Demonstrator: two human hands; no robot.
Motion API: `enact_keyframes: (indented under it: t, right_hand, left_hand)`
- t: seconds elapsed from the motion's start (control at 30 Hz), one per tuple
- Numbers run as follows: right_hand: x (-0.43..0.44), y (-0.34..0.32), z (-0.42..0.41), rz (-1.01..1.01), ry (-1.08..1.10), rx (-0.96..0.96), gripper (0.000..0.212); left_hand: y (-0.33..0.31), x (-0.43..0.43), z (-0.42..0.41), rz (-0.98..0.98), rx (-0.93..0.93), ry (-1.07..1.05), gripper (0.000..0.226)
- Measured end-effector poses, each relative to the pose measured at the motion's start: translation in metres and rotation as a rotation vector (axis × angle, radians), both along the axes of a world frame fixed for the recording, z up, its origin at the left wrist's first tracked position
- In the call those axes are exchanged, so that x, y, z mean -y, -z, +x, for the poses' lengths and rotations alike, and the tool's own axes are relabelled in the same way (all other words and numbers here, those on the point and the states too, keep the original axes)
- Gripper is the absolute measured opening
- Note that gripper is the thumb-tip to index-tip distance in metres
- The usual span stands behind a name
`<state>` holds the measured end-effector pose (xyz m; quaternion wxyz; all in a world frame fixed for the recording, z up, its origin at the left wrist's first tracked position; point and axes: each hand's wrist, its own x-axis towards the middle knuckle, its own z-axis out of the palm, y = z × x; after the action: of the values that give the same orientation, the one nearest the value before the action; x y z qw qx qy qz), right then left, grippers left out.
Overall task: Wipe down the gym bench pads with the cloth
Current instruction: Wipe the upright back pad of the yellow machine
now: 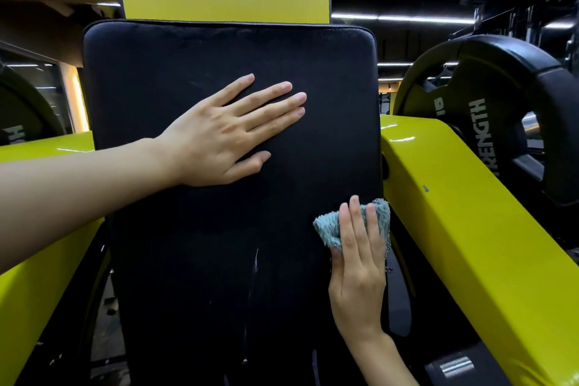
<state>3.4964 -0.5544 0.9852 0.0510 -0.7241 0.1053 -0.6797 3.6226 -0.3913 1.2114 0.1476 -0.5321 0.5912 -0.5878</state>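
Cloth (pixel 327 227): blue, bunched, at 4 o'clock on pad, against its right edge.
Right grip (pixel 360 263): fingers straight, laid flat over cloth, pressing it to pad; thumb hidden.
Pad (pixel 203 244): black, upright, rounded corners; pale streaks toward 6 o'clock.
Left grip (pixel 225 138): wide, palm flat on pad, at 10 o'clock from cloth, well apart, holding nothing.
Frame (pixel 470 222): yellow, just beside pad at 3 and 9 o'clock.
Plate (pixel 488 110): black, lettered, at 2 o'clock, behind frame.

dim gym, ceiling strip lights, wide-angle bending
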Motion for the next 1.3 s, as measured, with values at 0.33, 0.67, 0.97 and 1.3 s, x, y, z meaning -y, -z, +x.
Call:
enact_keyframes:
  t: [0.33, 0.67, 0.97, 1.3]
  right_hand:
    - [0.015, -0.078, 0.005, -0.047, -0.071, 0.054, 0.049]
    - [0.006, -0.084, 0.013, 0.024, 0.027, 0.081, 0.047]
    - [-0.023, -0.012, 0.012, 0.1, 0.062, 0.034, 0.05]
    - [-0.047, -0.01, 0.029, 0.344, 0.013, 0.223, 0.048]
  left_hand:
    - [0.0, 0.0, 0.001, -0.001, -0.011, 0.004, 0.064]
    - [-0.001, 0.0, 0.001, 0.012, -0.018, 0.008, 0.064]
    - [-0.001, 0.0, 0.003, 0.037, -0.009, 0.017, 0.064]
    - [0.006, -0.045, 0.024, 0.295, 0.057, 0.037, 0.059]
